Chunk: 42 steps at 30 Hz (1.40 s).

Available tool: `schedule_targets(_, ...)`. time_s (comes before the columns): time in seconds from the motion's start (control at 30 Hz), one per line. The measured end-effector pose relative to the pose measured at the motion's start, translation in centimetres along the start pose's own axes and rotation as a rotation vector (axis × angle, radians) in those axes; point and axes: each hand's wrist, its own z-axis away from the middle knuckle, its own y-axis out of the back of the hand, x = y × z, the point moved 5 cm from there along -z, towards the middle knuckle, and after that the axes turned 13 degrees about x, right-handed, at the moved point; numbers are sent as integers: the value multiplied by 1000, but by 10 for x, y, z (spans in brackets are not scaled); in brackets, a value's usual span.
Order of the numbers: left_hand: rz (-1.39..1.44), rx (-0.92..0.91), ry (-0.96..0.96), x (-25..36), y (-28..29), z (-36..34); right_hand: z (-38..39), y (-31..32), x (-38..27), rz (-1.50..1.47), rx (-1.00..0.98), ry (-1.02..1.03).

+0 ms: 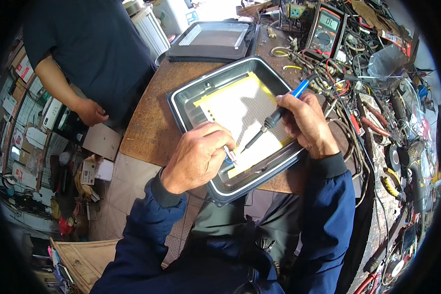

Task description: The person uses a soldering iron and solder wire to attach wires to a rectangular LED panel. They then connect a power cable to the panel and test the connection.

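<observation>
A black metal tray (183, 98) on a wooden table holds a pale perforated sheet (245, 103) edged with yellow tape. My right hand (304, 122) grips a soldering iron (272, 120) with a blue and black handle, its tip pointing down-left over the sheet's lower part. My left hand (198, 157) pinches small thin wires (230, 156) at the sheet's lower left, close beside the iron's tip. The wires' far ends are too small to make out.
A black lid (210, 41) lies behind the tray. A multimeter (323, 32), tangled cables, pliers (375, 125) and assorted tools crowd the right side. Another person (88, 59) stands at the left, hand (90, 112) low beside the table. Cluttered shelves line the far left.
</observation>
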Motion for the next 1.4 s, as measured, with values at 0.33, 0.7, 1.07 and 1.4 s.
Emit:
schedule_targets(0.33, -46, 11, -17, 6, 1, -1, 16, 35, -21, -573, 414, 289)
schedule_targets(0.7, -47, 33, -26, 6, 2, 0, 37, 63, -36, -352, 782, 809)
schedule_targets(1.07, -101, 80, -58, 9, -1, -1, 55, 0, -29, 666, 472, 1509)
schedule_targets(1.4, -110, 37, -56, 7, -1, 0, 54, 2, -28, 669, 489, 1420)
